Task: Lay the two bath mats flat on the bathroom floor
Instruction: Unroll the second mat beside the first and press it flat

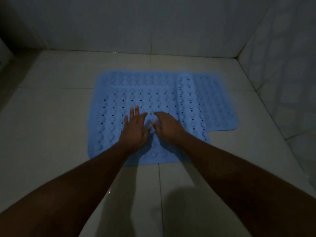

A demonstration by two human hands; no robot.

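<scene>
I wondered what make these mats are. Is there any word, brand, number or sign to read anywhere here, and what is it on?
None can be read. The two blue bath mats, front mat and back mat, show only bumps and drain holes. The floor tiles and wall tiles are plain. The left hand and right hand carry no writing. The dim, blurred picture could hide fine embossing.

The upper mat [130,106] hides most of the lower mat [215,100].

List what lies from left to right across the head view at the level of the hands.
Bare floor tile → near mat → left hand → right hand → far mat → right wall.
</scene>
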